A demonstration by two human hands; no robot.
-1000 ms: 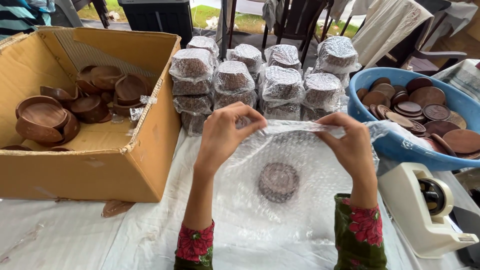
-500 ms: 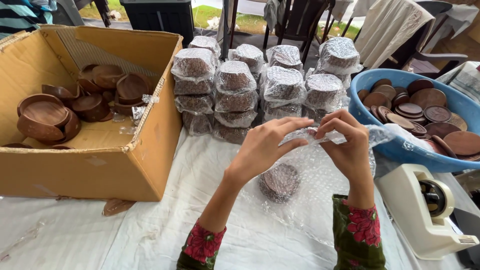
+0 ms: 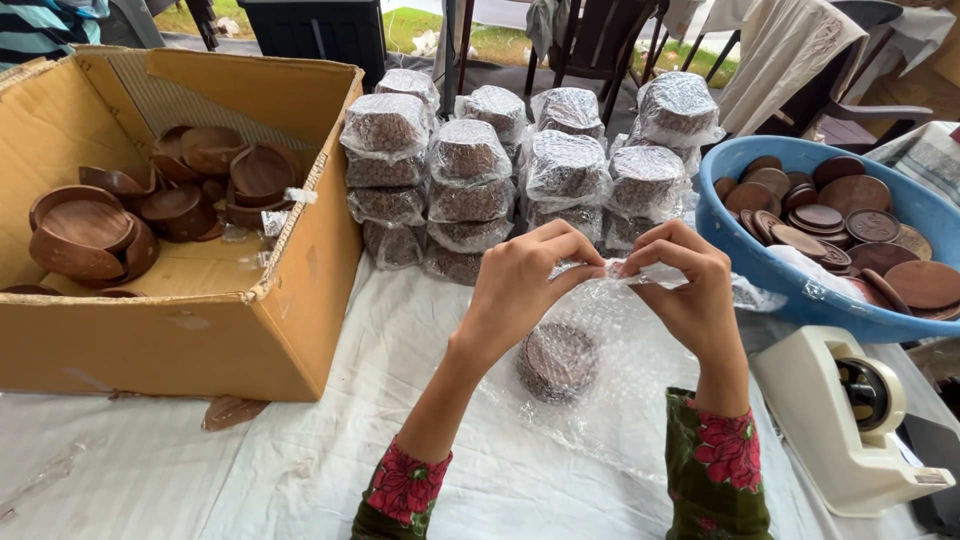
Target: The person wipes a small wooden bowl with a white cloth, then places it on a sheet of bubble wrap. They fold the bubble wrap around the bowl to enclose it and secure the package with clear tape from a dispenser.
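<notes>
left hand (image 3: pixel 525 285) and right hand (image 3: pixel 685 290) pinching bubble wrap (image 3: pixel 640 340) edge together | coaster stack (image 3: pixel 557 360) lying underneath, unsealed | wrapped bundles (image 3: pixel 470 180) piling at 12 o'clock | tape dispenser (image 3: pixel 850 420) sitting untouched at 4

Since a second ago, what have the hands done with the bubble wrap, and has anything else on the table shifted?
The left hand and right hand began spread apart along the top edge of the bubble wrap. They moved inward and now pinch that edge together above the stack of brown discs. The sheet has bunched up around the stack. The cardboard box, blue basin, wrapped stacks and tape dispenser stayed put.
</notes>
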